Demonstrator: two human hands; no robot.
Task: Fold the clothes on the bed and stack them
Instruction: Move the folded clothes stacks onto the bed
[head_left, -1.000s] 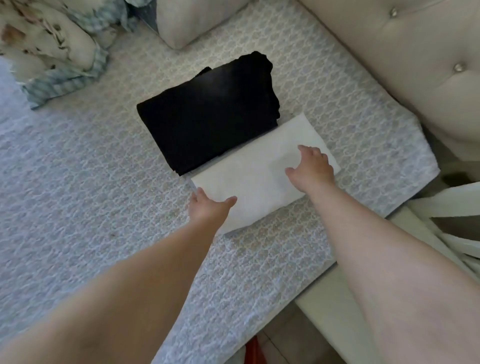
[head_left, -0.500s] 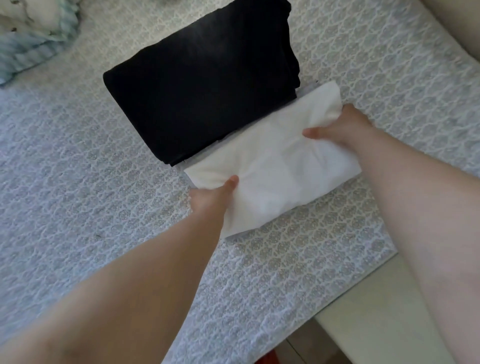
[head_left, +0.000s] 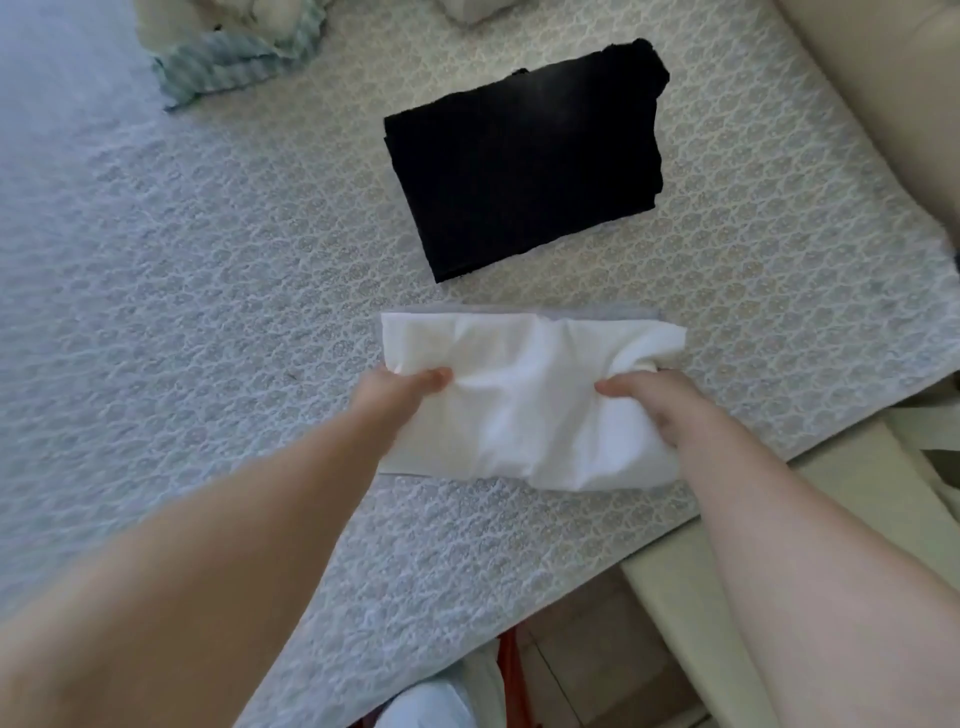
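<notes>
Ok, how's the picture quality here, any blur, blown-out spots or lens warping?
Head view: the white cloth is bright enough to lose fold detail; the black garment is nearly featureless dark; both forearms look soft and stretched near the bottom edge; the bedspread pattern stays fairly sharp.

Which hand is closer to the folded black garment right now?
Right. The right hand sits below the black garment and grips the white cloth; the left hand is slightly farther.

The left hand (head_left: 400, 387) and right hand (head_left: 660, 402) are each gripping a side of a folded white garment (head_left: 524, 400) over the patterned bed (head_left: 208, 291). A folded black garment (head_left: 524, 161) is lying farther back, apart from it. Crumpled blue-checked fabric (head_left: 234, 57) is sitting near the far-left edge.
</notes>
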